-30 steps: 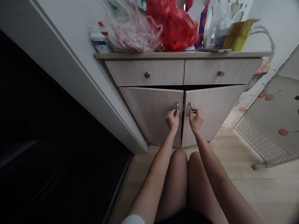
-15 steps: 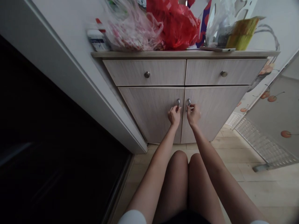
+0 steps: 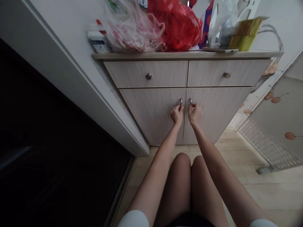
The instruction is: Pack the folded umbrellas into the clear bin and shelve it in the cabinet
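Observation:
Both of my hands are at a low, pale wood-grain cabinet. My left hand point(image 3: 177, 115) pinches the lower part of the left door's metal handle point(image 3: 181, 101). On the right door, my right hand point(image 3: 194, 113) has its fingers closed round the lower end of the matching handle point(image 3: 190, 101). Both the left door point(image 3: 153, 110) and the right door point(image 3: 217, 110) lie flush with the cabinet front, a thin seam between them. My fingers partly hide the handles' lower ends.
Two drawers with round knobs sit above the doors. On the cabinet top point(image 3: 170, 55) stand a white bottle point(image 3: 98, 42), a pinkish plastic bag point(image 3: 134, 33), a red bag point(image 3: 177, 26) and a yellow container point(image 3: 245, 34). A dark doorway lies left; a cherry-patterned panel point(image 3: 279, 116) stands right.
The right door has swung in slightly, and the dark gap along its top has narrowed. My right hand has shifted a little left and up with its handle. My left hand has barely moved.

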`<act>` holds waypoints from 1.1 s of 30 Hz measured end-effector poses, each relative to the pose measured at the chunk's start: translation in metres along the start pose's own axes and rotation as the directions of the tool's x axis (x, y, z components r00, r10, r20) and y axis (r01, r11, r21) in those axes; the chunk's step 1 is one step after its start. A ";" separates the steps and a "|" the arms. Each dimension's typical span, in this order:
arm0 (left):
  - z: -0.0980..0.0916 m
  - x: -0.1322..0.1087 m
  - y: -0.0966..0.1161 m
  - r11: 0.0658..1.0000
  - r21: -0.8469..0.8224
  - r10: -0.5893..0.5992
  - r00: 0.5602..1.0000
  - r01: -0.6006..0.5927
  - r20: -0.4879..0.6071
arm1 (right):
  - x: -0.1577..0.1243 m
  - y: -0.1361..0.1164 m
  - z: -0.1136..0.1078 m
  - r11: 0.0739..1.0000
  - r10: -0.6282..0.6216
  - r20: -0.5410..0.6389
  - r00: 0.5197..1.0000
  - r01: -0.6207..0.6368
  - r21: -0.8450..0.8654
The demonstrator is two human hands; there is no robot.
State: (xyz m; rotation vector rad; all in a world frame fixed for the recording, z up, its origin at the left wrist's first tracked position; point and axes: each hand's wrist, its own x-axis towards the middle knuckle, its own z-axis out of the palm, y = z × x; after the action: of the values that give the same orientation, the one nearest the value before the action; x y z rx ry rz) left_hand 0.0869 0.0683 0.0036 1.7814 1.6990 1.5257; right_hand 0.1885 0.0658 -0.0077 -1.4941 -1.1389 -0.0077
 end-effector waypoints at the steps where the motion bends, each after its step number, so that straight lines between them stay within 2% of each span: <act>1: -0.001 0.000 0.001 1.000 0.008 0.003 1.000 -0.003 0.001 | 0.000 -0.001 0.001 1.000 0.015 0.000 1.000 -0.015 0.022; 4: -0.008 0.002 0.003 0.998 0.055 0.024 0.997 -0.028 0.073 | 0.003 -0.003 0.000 0.994 0.064 0.044 0.997 -0.068 0.080; 7: -0.020 0.008 0.006 0.998 0.054 0.022 0.989 -0.030 0.148 | 0.009 -0.003 -0.006 0.986 0.065 0.136 0.989 -0.084 0.143; 9: -0.032 0.011 0.006 0.999 -0.041 -0.028 0.990 0.034 0.135 | 0.010 -0.003 -0.014 0.965 0.049 0.209 0.977 -0.101 0.243; 11: -0.046 0.012 0.006 0.955 -0.250 -0.118 0.976 0.162 0.184 | 0.009 -0.006 -0.027 0.916 0.034 0.257 0.966 -0.133 0.379; 13: -0.063 0.008 0.007 0.796 -0.506 -0.141 0.916 0.331 0.376 | 0.005 -0.011 -0.046 0.815 0.034 0.336 0.941 -0.220 0.536; 15: -0.080 -0.001 0.010 0.546 -0.686 -0.021 0.827 0.481 0.562 | 0.000 -0.020 -0.068 0.641 0.000 0.476 0.879 -0.366 0.675; 16: -0.088 -0.006 0.012 0.425 -0.734 0.056 0.793 0.531 0.607 | -0.002 -0.024 -0.078 0.536 -0.042 0.543 0.839 -0.439 0.721; 18: -0.100 -0.017 0.016 0.234 -0.783 0.156 0.772 0.577 0.616 | -0.006 -0.032 -0.098 0.341 -0.154 0.620 0.770 -0.547 0.764; 21: -0.104 -0.032 0.019 0.078 -0.809 0.186 0.789 0.583 0.586 | -0.010 -0.037 -0.114 0.141 -0.269 0.638 0.722 -0.626 0.767; 24: -0.098 -0.041 0.018 0.007 -0.814 0.188 0.799 0.580 0.571 | -0.015 -0.032 -0.116 0.048 -0.295 0.646 0.704 -0.665 0.746; 27: -0.090 -0.048 0.014 -0.033 -0.816 0.172 0.808 0.576 0.564 | -0.022 -0.024 -0.111 0.033 -0.295 0.664 0.687 -0.687 0.726; 33: -0.082 -0.054 0.011 -0.022 -0.797 0.130 0.792 0.603 0.596 | -0.031 -0.016 -0.104 -0.006 -0.313 0.691 0.651 -0.729 0.684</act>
State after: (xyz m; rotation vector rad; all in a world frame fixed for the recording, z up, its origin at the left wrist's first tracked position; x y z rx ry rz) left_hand 0.0409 -0.0180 0.0196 0.7488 0.2065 1.2149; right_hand 0.2216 -0.0355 0.0180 -0.1447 -0.9354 1.5741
